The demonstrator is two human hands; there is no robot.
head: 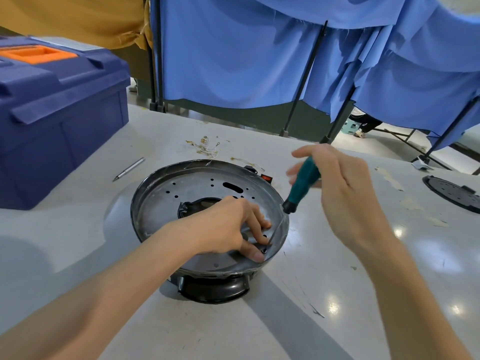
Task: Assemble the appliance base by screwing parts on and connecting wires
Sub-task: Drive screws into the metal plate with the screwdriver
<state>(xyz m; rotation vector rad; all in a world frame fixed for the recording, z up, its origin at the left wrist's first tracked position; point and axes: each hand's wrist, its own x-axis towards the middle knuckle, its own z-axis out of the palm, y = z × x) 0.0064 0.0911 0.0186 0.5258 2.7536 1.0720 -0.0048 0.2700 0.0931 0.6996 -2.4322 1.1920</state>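
The round appliance base (155,201) sits on the table, its perforated metal plate facing up inside a black rim. My left hand (228,224) rests on the plate, thumb and fingertips pinching around a small dark screw (264,251) near the right front edge. My right hand (342,188) grips a screwdriver by its green handle (302,185). The thin shaft slants down to the screw. Several loose wires with ring terminals (207,148) lie behind the base.
A blue toolbox (57,113) with an orange handle fills the left of the table. A metal screwdriver bit (129,168) lies between it and the base. A black perforated plate (454,193) sits at the right edge. Blue curtains hang behind.
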